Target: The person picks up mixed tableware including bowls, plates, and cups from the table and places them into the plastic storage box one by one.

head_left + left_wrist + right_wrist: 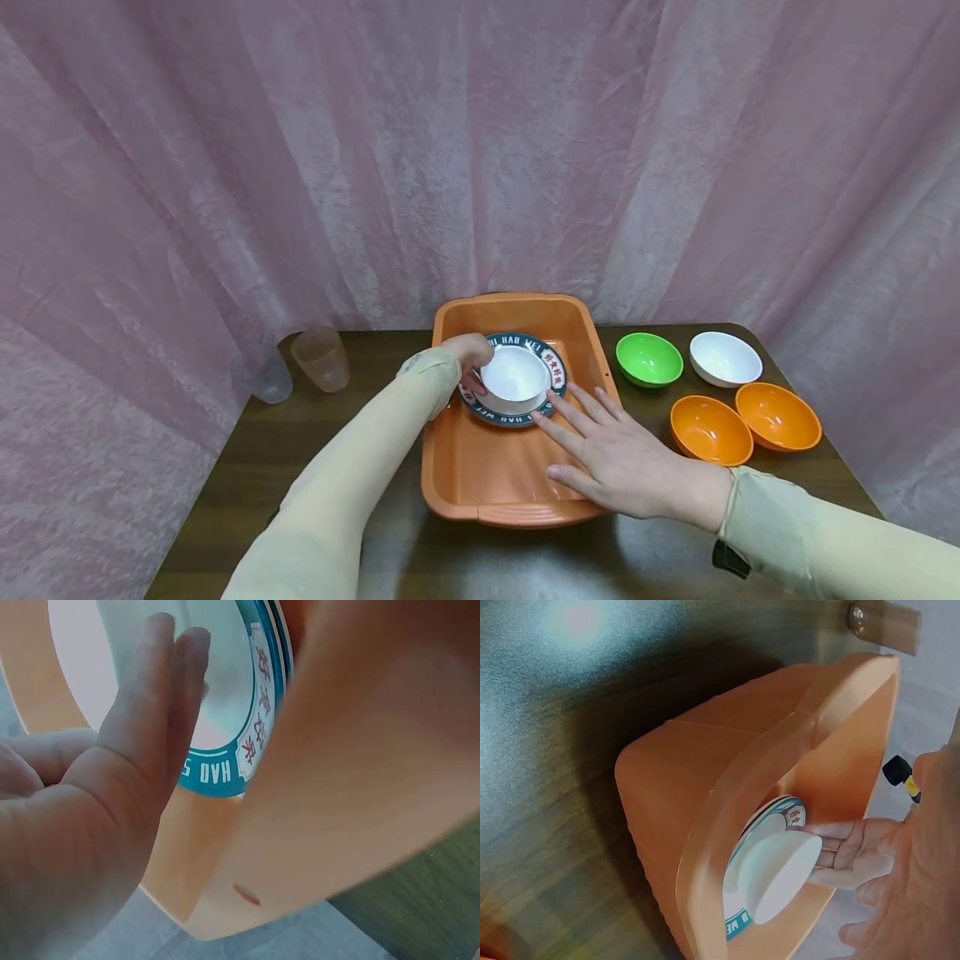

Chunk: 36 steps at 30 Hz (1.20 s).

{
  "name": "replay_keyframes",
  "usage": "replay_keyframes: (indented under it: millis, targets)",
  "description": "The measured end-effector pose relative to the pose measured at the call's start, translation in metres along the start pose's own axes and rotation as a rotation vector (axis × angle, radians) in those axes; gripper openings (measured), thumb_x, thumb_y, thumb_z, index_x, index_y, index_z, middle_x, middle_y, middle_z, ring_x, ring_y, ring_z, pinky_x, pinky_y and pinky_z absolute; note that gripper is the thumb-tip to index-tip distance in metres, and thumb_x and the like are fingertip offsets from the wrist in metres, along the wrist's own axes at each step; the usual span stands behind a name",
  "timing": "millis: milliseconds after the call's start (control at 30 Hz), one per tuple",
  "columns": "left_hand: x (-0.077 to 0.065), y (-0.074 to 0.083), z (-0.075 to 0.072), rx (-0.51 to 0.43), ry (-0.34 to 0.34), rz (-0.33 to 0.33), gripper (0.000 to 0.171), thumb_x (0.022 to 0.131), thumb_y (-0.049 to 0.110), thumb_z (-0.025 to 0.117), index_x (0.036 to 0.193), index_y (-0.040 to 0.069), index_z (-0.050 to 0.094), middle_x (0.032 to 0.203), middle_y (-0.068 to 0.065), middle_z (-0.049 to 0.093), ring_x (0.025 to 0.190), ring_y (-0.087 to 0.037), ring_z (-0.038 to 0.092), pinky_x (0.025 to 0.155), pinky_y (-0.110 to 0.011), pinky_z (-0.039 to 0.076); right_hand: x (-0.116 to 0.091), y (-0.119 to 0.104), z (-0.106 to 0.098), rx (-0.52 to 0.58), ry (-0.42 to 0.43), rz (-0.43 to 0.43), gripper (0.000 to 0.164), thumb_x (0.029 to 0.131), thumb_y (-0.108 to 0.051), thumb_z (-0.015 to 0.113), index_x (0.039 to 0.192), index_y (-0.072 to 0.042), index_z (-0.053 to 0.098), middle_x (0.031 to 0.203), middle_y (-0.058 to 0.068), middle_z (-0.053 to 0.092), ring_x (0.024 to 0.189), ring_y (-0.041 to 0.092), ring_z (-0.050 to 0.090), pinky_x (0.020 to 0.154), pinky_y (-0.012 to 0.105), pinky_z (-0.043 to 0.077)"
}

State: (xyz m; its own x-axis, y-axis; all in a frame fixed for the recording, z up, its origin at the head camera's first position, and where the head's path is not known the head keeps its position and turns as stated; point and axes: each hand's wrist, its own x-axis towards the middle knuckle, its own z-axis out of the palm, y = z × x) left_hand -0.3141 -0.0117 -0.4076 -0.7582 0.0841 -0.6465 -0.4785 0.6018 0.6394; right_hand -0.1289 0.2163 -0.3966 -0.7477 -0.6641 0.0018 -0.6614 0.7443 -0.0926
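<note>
My left hand (469, 353) reaches to the left side of a white bowl (515, 373), with its straight fingers (154, 682) right at the bowl's side. The bowl overlaps the middle of a white plate (556, 368) with a teal, lettered rim. More than one rim shows at the plate's edge in the left wrist view. An orange plastic tub (480, 492) surrounds plate and bowl. Over the tub's right side, my right hand (611, 454) spreads its fingers, fingertips near the plate's lower right edge, holding nothing.
Right of the tub stand a green bowl (649, 360), another white bowl (725, 359) and two orange bowls (711, 430). To the left, a brownish see-through cup (322, 360) and a clear cup (267, 375) stand near the dark wooden table's (247, 475) back edge, before a pink curtain (450, 167).
</note>
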Motion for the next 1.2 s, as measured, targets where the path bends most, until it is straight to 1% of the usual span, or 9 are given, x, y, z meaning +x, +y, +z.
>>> replay_keyframes:
  millis: [133,267,433,533,600,733,867,1067,1200]
  targets:
    - [0.002,0.002,-0.002,-0.027,-0.005,-0.003,0.043,0.105,0.003,0.045,0.147,-0.005,0.041,0.136,-0.029,0.052,0.093,-0.036,0.071,0.084,-0.039,0.06,0.0,0.0,0.001,-0.01,0.002,-0.006,0.069,0.106,-0.062,0.036,0.161,-0.02,0.036,0.167,0.013,0.026,0.154,0.038,0.014,0.121,0.062,0.012]
    - [0.006,0.002,-0.004,-0.015,0.009,0.001,0.042,0.105,0.004,0.046,0.146,-0.005,0.044,0.139,-0.026,0.051,0.116,-0.038,0.062,0.083,-0.04,0.06,0.0,0.0,0.001,-0.005,-0.006,-0.004,0.069,0.106,-0.061,0.036,0.161,-0.019,0.036,0.167,0.012,0.025,0.155,0.037,0.013,0.121,0.062,0.012]
    - [0.005,-0.001,-0.01,-0.058,-0.041,0.08,0.044,0.109,0.013,0.043,0.148,-0.007,0.043,0.147,-0.024,0.046,0.131,-0.042,0.051,0.099,-0.048,0.052,0.0,-0.001,0.001,-0.005,-0.018,-0.001,0.071,0.106,-0.063,0.033,0.161,-0.02,0.035,0.167,0.012,0.025,0.155,0.037,0.013,0.12,0.062,0.012]
    - [0.0,-0.001,-0.016,-0.013,-0.071,0.142,0.051,0.111,0.024,0.042,0.154,-0.004,0.037,0.155,-0.022,0.04,0.138,-0.042,0.044,0.109,-0.051,0.043,0.0,-0.001,0.001,-0.007,-0.023,-0.002,0.072,0.105,-0.064,0.032,0.162,-0.02,0.034,0.167,0.013,0.025,0.155,0.037,0.012,0.12,0.063,0.013]
    - [-0.004,-0.001,-0.021,0.107,-0.066,0.193,0.058,0.111,0.032,0.04,0.159,-0.001,0.03,0.162,-0.018,0.033,0.146,-0.039,0.035,0.116,-0.05,0.035,0.0,-0.001,0.002,-0.008,-0.024,0.001,0.072,0.105,-0.064,0.032,0.162,-0.02,0.034,0.167,0.012,0.024,0.155,0.037,0.012,0.12,0.063,0.013]
    - [-0.012,0.003,-0.031,0.425,0.003,0.323,0.073,0.11,0.048,0.036,0.164,0.005,0.015,0.169,-0.014,0.018,0.154,-0.031,0.018,0.123,-0.047,0.018,0.0,0.0,0.002,-0.007,-0.019,0.009,0.07,0.106,-0.063,0.033,0.162,-0.021,0.034,0.168,0.012,0.024,0.155,0.037,0.012,0.121,0.062,0.012]
    - [-0.024,0.006,-0.037,0.653,0.106,0.467,0.08,0.106,0.059,0.037,0.166,0.012,0.012,0.17,-0.016,0.011,0.155,-0.035,0.013,0.124,-0.051,0.014,-0.002,0.001,0.0,-0.004,-0.008,0.025,0.07,0.106,-0.063,0.034,0.162,-0.022,0.033,0.167,0.012,0.025,0.155,0.037,0.012,0.121,0.062,0.012]
    - [-0.058,-0.001,-0.04,1.006,0.237,0.656,0.082,0.102,0.068,0.037,0.166,0.021,0.016,0.17,-0.015,0.01,0.155,-0.037,0.008,0.122,-0.06,0.008,-0.007,0.007,-0.005,0.012,0.014,0.066,0.07,0.105,-0.065,0.033,0.162,-0.024,0.034,0.168,0.01,0.023,0.155,0.036,0.011,0.121,0.062,0.012]
    - [-0.085,-0.012,-0.04,1.129,0.257,0.756,0.082,0.1,0.072,0.035,0.166,0.026,0.016,0.171,-0.01,0.008,0.156,-0.034,0.006,0.122,-0.06,0.004,-0.012,0.012,-0.009,0.006,0.049,0.085,0.068,0.105,-0.062,0.039,0.162,-0.025,0.033,0.169,0.007,0.02,0.156,0.035,0.011,0.121,0.062,0.01]
